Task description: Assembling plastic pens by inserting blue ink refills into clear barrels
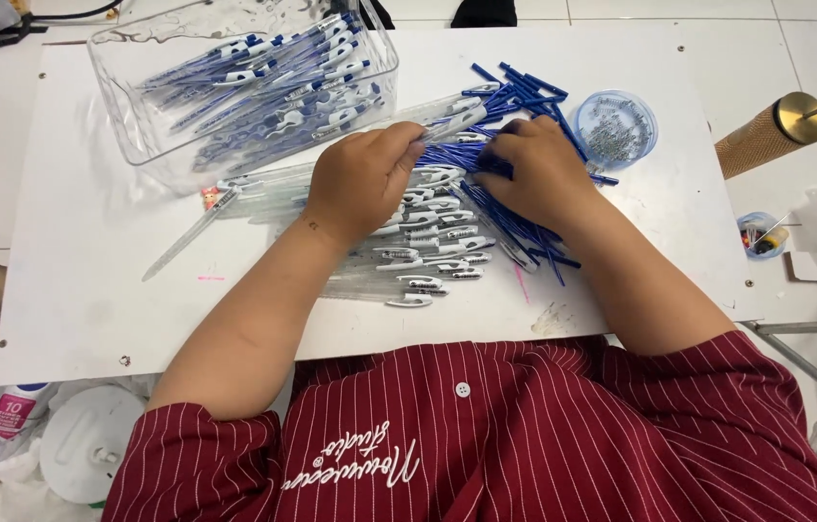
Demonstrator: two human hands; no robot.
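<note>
My left hand [362, 182] is closed around a clear pen barrel [449, 123] that points up and right over the white board [89, 280]. My right hand [539, 169] rests on a heap of blue pen refills [525, 92], fingers curled among them. Between and below the hands lies a row of clear pen barrels with white and blue clips [428, 256]. A clear plastic bin [244, 82] at the back left holds several assembled blue and white pens.
A small round clear dish of metal springs [615, 128] sits right of the refills. A brown cylinder with a brass end [771, 135] lies at the right. One loose barrel [191, 237] lies left. A white bottle [2, 425] and round lid [89, 445] sit lower left.
</note>
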